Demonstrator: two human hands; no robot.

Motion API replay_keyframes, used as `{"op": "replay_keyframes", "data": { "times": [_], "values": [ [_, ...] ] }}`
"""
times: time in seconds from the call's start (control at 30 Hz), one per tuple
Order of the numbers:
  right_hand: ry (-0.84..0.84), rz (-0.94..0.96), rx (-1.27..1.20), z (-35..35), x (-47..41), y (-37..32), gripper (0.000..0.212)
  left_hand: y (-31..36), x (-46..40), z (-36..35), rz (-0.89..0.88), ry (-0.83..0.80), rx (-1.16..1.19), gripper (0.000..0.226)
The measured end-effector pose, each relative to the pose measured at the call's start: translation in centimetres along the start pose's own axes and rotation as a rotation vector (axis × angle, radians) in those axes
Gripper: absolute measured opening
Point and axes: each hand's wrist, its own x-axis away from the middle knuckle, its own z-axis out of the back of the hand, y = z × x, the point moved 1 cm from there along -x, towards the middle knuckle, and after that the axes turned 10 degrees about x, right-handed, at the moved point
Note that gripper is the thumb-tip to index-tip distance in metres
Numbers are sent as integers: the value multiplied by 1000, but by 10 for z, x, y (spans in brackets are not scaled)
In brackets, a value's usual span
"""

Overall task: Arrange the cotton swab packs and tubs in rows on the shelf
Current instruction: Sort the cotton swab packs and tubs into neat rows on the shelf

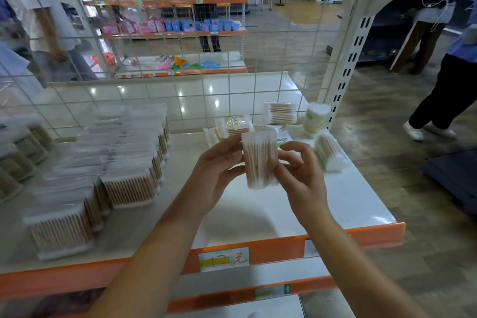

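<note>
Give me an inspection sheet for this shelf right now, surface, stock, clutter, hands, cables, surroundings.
Surface: white shelf with orange front edge, bare at front right.
Job's things: cotton swab packs in rows at left; clear tub held upright above the shelf.
Clutter: loose packs and a lying bag at back right, unsorted.
Grips: left hand and right hand both hold the tub.
Cables: nothing seen.
Surroundings: wire grid back; price tag; a person on the right.

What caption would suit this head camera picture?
Both hands, left hand and right hand, hold a cotton swab tub upright above the shelf.
</note>
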Motion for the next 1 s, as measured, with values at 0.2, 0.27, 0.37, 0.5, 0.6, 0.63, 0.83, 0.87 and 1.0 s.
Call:
{"op": "replay_keyframes", "data": {
  "times": [0.2, 0.27, 0.37, 0.5, 0.6, 0.63, 0.83, 0.87, 1.0],
  "values": [
    [137, 44, 193, -4, 0, -1, 13, -11, 6, 4, 5, -20, 27, 41],
    [156, 63, 308, -2, -2, -1, 12, -12, 8, 5, 8, 2, 19, 40],
    [138, 17, 309, -2, -3, -3, 26, -12, 11, 4, 8, -2, -5, 35],
    [31, -11, 221, -5, -1, -8, 65, -10, 13, 1, 7, -36, -163, 49],
    [-42, -46, 222, -7, 1, -10, 60, -7, 16, -1, 22, -24, -260, 68],
    [-75, -30, 277, -8, 1, -11, 64, -5, 17, -1, 22, -15, -284, 70],
    [-183, 72, 550, -19, -5, -24, 63, 10, 23, 12, 0, 50, -445, 54],
    [-198, 100, 623, -23, -6, -26, 64, 13, 24, 14, -5, 63, -461, 52],
    [-239, 170, 784, -43, -8, -39, 74, 30, 30, 26, -46, 106, -517, 45]
  ]
}}
